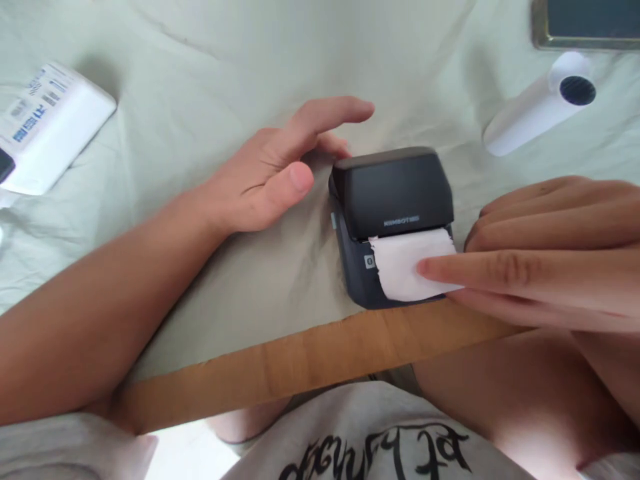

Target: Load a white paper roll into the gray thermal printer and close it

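A small black printer (393,190) rests on the pale green cloth, with a white paper strip (400,267) coming out of its front slot. One fingertip of my right hand (550,253) touches the paper; the other fingers are bent beside the printer's right side, and whether they hold anything is hidden. My left hand (285,167) lies on the cloth at the printer's left, thumb and fingers apart, with nothing in it. Some of its fingertips are near the printer's back left corner.
A white labelled box (60,133) sits at the far left. At the upper right are a white roll (535,110) and a dark-topped object (590,23). A brown cardboard edge (300,357) runs along the front of the cloth.
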Tool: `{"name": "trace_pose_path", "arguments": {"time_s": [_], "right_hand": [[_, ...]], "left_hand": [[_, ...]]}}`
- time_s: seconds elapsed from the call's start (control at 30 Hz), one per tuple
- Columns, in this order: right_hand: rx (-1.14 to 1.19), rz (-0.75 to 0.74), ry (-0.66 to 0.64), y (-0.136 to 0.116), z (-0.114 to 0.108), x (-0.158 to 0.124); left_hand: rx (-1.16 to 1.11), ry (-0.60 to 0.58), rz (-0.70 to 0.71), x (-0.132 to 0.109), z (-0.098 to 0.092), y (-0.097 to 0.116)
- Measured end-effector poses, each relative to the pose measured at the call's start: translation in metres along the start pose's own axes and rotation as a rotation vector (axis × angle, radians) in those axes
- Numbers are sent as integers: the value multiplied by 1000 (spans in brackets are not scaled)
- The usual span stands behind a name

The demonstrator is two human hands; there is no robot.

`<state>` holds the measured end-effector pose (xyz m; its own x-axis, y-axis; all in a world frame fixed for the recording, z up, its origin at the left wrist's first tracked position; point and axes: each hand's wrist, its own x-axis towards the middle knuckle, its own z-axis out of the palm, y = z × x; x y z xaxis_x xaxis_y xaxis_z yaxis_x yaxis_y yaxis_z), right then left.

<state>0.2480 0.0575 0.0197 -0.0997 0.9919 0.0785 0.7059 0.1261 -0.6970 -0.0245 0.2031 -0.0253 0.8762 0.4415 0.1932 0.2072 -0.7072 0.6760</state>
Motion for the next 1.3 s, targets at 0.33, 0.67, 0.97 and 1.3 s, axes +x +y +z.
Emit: {"name": "trace_pose_path", "arguments": {"time_s": [0.33, 0.67, 0.97, 1.3], "right_hand": [[83, 25, 0, -8, -2, -2], [282, 93, -164, -5, -20, -12], [208, 20, -265, -4, -24, -6], [330, -68, -203, 15, -13, -15]], "left_hand": [[34, -29, -89, 3, -12, 32], [-35, -121, -304, -2, 1, 59], [-116, -165, -254, 0, -1, 63], [14, -252, -142, 9, -18, 27]]}}
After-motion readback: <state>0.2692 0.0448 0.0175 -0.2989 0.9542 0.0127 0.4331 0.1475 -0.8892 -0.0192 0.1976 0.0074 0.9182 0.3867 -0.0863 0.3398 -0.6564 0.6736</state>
